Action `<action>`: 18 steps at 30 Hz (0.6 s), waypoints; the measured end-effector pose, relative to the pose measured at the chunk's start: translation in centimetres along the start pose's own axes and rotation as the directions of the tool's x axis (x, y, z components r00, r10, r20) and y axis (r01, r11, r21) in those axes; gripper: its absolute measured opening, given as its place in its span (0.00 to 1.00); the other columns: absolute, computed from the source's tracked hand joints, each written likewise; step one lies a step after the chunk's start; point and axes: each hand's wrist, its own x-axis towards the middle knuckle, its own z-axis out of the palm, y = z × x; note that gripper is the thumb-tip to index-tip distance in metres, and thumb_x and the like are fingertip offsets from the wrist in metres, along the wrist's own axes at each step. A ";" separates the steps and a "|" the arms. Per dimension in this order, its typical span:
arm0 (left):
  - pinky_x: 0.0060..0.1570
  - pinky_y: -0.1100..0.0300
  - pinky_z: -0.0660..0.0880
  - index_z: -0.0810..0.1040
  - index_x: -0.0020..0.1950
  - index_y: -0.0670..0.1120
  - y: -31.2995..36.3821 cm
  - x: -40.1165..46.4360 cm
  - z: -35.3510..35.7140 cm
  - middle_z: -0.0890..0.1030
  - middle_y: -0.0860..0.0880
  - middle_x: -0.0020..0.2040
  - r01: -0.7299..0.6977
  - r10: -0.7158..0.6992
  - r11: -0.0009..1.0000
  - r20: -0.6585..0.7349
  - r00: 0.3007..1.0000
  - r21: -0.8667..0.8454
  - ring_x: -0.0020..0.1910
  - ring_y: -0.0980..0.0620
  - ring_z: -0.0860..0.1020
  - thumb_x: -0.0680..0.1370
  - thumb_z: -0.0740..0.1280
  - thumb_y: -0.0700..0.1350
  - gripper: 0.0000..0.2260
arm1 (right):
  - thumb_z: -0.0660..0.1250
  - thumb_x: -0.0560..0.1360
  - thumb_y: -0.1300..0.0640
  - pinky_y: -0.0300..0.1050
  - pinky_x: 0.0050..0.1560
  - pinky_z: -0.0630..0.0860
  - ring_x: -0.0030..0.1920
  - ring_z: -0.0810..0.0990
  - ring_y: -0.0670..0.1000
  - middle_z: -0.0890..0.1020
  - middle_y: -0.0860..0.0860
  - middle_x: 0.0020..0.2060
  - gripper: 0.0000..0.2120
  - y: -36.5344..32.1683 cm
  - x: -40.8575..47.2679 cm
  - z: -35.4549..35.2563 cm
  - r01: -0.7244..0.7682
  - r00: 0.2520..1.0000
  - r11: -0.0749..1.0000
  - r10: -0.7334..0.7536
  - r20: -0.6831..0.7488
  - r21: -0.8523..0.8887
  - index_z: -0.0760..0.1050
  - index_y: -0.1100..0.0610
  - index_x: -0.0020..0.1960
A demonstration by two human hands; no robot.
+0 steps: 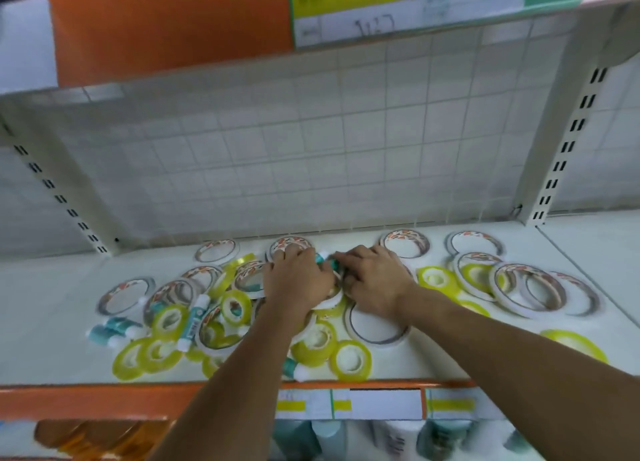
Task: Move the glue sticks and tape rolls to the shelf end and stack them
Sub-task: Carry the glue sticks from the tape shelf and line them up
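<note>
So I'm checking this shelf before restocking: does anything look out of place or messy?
Yes. Tape rolls and glue sticks lie scattered and overlapping across the shelf, some rolls tilted on others, nothing stacked. Both hands are gathering items mid-shelf.

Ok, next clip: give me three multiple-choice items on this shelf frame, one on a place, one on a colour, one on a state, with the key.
1. Where do both hands meet?
A. At the shelf's right end
B. Over the middle of the pile, toward the back
C. Below the shelf edge

2. What colour are the small narrow tape rolls?
A. Yellow-green
B. Red
C. Black

3. How do the tape rolls and glue sticks lie?
A. Stacked neatly
B. Boxed
C. Scattered loose, some overlapping

Key: 1 B, the left hand and right hand close on a teal glue stick mid-shelf near the wire grid back. 2 A, the small tape rolls are yellow-green. 3 C, the large white tape rolls and other glue sticks lie strewn across the shelf.
</note>
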 end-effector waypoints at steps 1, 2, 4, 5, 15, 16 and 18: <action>0.68 0.46 0.60 0.71 0.70 0.50 -0.1 0.1 0.0 0.68 0.45 0.72 0.002 -0.001 1.000 0.021 1.000 -0.029 0.71 0.41 0.63 0.81 0.54 0.55 0.21 | 0.47 0.76 0.42 0.50 0.71 0.60 0.68 0.68 0.58 0.72 0.50 0.69 0.29 0.0 0.1 0.1 -0.016 1.000 1.000 0.016 0.015 0.016 0.63 0.44 0.77; 0.69 0.46 0.59 0.70 0.71 0.51 -0.2 0.1 -0.1 0.67 0.45 0.73 0.004 -0.001 0.998 0.042 0.999 -0.065 0.72 0.41 0.62 0.81 0.54 0.56 0.21 | 0.44 0.74 0.40 0.51 0.71 0.61 0.68 0.68 0.58 0.72 0.51 0.68 0.32 -0.1 0.1 0.1 -0.030 0.999 0.999 0.030 0.030 0.026 0.64 0.44 0.76; 0.69 0.47 0.59 0.70 0.71 0.55 -0.6 0.2 -0.3 0.66 0.47 0.73 0.008 0.004 0.990 0.080 0.997 -0.140 0.72 0.42 0.61 0.80 0.56 0.56 0.20 | 0.43 0.75 0.39 0.53 0.70 0.61 0.67 0.67 0.59 0.73 0.51 0.66 0.31 -0.2 0.1 0.0 -0.073 0.996 0.996 0.070 0.049 0.046 0.64 0.43 0.76; 0.70 0.47 0.59 0.69 0.71 0.57 -0.8 0.2 -0.5 0.66 0.48 0.73 0.010 0.007 0.984 0.100 0.995 -0.176 0.72 0.42 0.61 0.80 0.57 0.56 0.20 | 0.46 0.79 0.40 0.53 0.70 0.61 0.68 0.67 0.59 0.73 0.51 0.66 0.27 -0.2 0.1 0.0 -0.094 0.995 0.993 0.091 0.044 0.067 0.65 0.43 0.75; 0.66 0.48 0.62 0.68 0.67 0.61 -0.8 -2.1 -0.1 0.73 0.51 0.65 -0.065 0.071 0.982 0.026 0.997 -0.176 0.66 0.45 0.67 0.77 0.62 0.54 0.18 | 0.59 0.79 0.45 0.53 0.64 0.63 0.65 0.68 0.57 0.77 0.51 0.60 0.16 -2.6 -1.4 0.1 -0.202 0.976 0.978 0.206 -0.068 0.059 0.70 0.50 0.63; 0.65 0.48 0.62 0.68 0.66 0.61 -0.9 -2.1 -0.1 0.73 0.51 0.64 -0.061 0.064 0.982 0.012 0.998 -0.178 0.65 0.45 0.67 0.77 0.62 0.53 0.18 | 0.59 0.79 0.44 0.53 0.65 0.62 0.66 0.68 0.57 0.77 0.51 0.61 0.17 -2.7 -1.4 0.2 -0.204 0.975 0.978 0.207 -0.076 0.042 0.70 0.49 0.64; 0.66 0.48 0.61 0.67 0.68 0.60 -0.9 -2.2 0.0 0.74 0.51 0.65 -0.053 0.053 0.985 -0.006 0.999 -0.163 0.66 0.45 0.67 0.78 0.62 0.53 0.18 | 0.58 0.80 0.43 0.53 0.67 0.61 0.68 0.67 0.57 0.75 0.51 0.64 0.19 -2.6 -1.4 0.2 -0.210 0.976 0.978 0.210 -0.058 0.019 0.69 0.47 0.69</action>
